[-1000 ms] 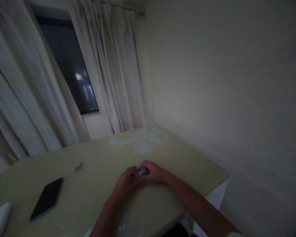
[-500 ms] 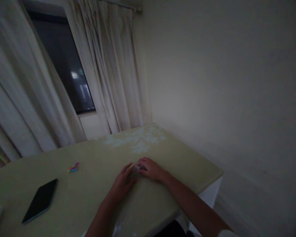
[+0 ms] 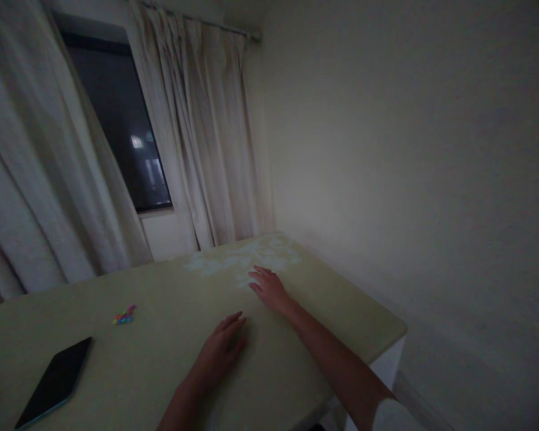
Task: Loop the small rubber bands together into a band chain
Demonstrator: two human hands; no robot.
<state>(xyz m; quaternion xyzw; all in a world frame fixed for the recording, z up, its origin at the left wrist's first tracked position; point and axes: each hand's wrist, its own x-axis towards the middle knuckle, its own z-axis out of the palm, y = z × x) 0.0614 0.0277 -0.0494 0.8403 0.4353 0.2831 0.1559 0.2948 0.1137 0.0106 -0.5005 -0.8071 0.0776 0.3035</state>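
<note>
My left hand (image 3: 220, 350) lies flat on the pale green table (image 3: 170, 335), fingers stretched out, holding nothing. My right hand (image 3: 269, 288) reaches farther across the table toward the white floral print (image 3: 242, 260), fingers extended and flat, and looks empty. The small shiny thing my hands held earlier is not visible now.
A dark phone (image 3: 54, 383) lies at the table's near left. A small cluster of coloured bits (image 3: 124, 315) sits left of centre. Curtains (image 3: 193, 137) and a dark window (image 3: 121, 131) are behind the table; a bare wall is on the right.
My hands were together, pinching a small shiny thing. They have parted: the right hand slid forward, the left stayed nearer and flattened. The camera view shifted slightly.
</note>
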